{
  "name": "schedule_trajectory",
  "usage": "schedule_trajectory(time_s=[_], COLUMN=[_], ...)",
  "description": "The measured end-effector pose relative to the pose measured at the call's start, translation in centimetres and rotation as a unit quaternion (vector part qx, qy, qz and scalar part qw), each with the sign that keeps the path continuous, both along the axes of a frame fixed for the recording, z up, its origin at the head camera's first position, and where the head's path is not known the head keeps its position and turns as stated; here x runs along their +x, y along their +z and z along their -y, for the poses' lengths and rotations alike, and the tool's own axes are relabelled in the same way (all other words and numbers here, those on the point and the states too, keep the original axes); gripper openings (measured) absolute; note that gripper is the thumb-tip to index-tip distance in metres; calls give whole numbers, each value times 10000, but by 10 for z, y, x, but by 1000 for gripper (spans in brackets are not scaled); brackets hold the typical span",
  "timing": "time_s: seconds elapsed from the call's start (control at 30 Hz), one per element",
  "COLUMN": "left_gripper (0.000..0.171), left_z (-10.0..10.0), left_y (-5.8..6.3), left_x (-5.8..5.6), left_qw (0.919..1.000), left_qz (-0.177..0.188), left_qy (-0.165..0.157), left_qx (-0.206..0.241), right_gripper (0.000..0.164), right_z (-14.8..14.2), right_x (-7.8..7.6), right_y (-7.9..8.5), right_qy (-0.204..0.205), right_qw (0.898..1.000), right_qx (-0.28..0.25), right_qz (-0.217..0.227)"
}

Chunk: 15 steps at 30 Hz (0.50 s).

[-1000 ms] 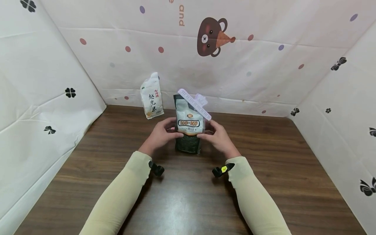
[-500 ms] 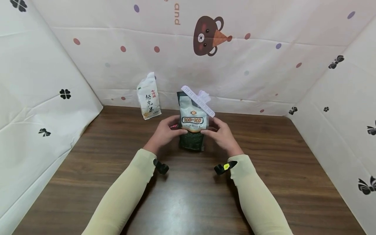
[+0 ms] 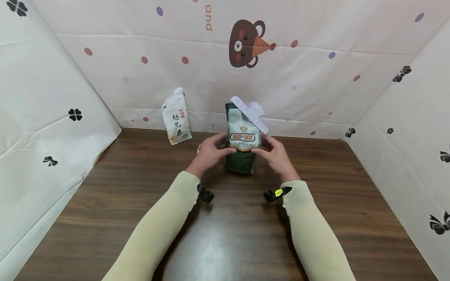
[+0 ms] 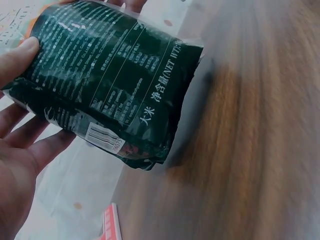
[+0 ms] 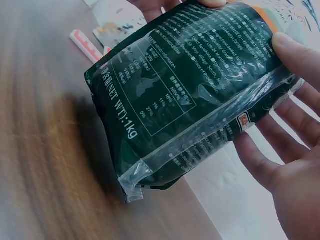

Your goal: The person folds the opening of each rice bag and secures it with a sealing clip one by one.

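Observation:
Both hands hold a dark green rice bag (image 3: 240,160) with a pale KO-KO label, upright near the back of the table. A lilac sealing clip (image 3: 249,114) sits aslant across its top. My left hand (image 3: 212,153) grips the bag's left side, thumb on the front. The right hand (image 3: 279,156) grips the opposite side in the same way. In the left wrist view the bag's lower end (image 4: 125,95) shows a barcode, with fingers along its side. Printed text and "1kg" show on the bag (image 5: 165,100) in the right wrist view.
A white rice bag (image 3: 177,119) stands against the back wall, left of the hands. A red-and-white item (image 4: 111,225) lies behind the left hand, mostly hidden in the head view. Patterned cloth walls (image 3: 316,89) enclose the wooden table (image 3: 334,195).
Both hands have carried the green rice bag with its clip to the right and farther back. The red-and-white item now peeks out left of the left hand. The white bag stays put.

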<state>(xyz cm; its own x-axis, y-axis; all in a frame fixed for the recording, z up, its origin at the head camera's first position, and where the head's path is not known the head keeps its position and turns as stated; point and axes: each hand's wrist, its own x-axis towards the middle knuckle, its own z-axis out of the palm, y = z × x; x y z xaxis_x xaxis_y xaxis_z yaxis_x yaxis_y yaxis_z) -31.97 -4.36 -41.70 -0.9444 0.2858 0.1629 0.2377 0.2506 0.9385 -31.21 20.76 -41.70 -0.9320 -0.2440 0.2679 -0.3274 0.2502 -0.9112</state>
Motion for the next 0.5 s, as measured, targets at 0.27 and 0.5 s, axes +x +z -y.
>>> schedule_trajectory(time_s=[0.27,0.5], left_gripper=[64,62], left_z=[-23,-43], left_y=[7,8], left_x=[-16,-33], left_qw=[10000,9997], left_qz=[-18,-167], left_qy=[27,-12], left_qx=[-39,-184], right_gripper=[55,54], right_z=[-16,-28], right_x=[-14,-23], right_y=[3,8], right_qy=[-223,-485], right_qw=[9997,9984], right_qx=[-41,-174], right_qz=[58,236])
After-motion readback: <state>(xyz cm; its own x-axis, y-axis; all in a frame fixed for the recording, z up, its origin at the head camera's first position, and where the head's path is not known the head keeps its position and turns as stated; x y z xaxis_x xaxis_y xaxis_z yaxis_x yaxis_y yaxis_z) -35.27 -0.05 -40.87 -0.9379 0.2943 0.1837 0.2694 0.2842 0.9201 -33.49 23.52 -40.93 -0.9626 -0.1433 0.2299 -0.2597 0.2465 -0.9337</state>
